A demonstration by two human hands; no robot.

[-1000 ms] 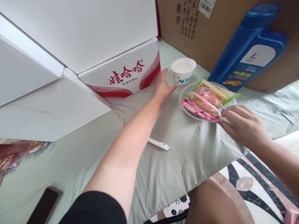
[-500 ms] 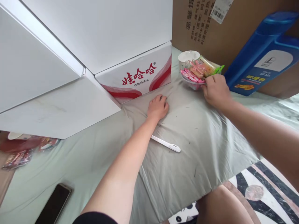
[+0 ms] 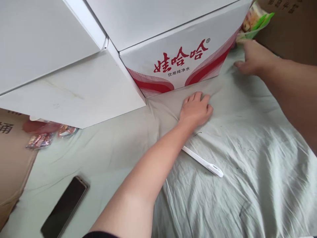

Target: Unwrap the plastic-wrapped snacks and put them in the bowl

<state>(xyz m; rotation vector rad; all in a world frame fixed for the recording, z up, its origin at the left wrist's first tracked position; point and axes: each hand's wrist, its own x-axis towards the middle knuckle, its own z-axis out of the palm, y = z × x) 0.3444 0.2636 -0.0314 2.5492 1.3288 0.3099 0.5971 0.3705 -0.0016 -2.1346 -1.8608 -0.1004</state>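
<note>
My left hand (image 3: 196, 110) lies palm down on the pale green sheet (image 3: 237, 158), fingers curled loosely, just below a white carton with red lettering (image 3: 178, 62). My right hand (image 3: 252, 58) reaches to the far right corner of that carton, fingers closed at the rim of a dish of snack packets (image 3: 255, 19), most of which the carton and the frame edge hide. A white pen-like stick (image 3: 203, 162) rests on the sheet beside my left forearm.
A dark phone (image 3: 65, 206) lies face up at the lower left. Wrapped snacks (image 3: 47, 135) sit under the carton's open white flap (image 3: 71, 92). Brown cardboard boxes stand at the left edge (image 3: 12, 158) and behind the dish (image 3: 292, 29).
The view swung left and closer to the carton. My right hand carried the snack dish farther back beside the carton. My left hand stayed pressed on the sheet. The blue bottle and white cup left view.
</note>
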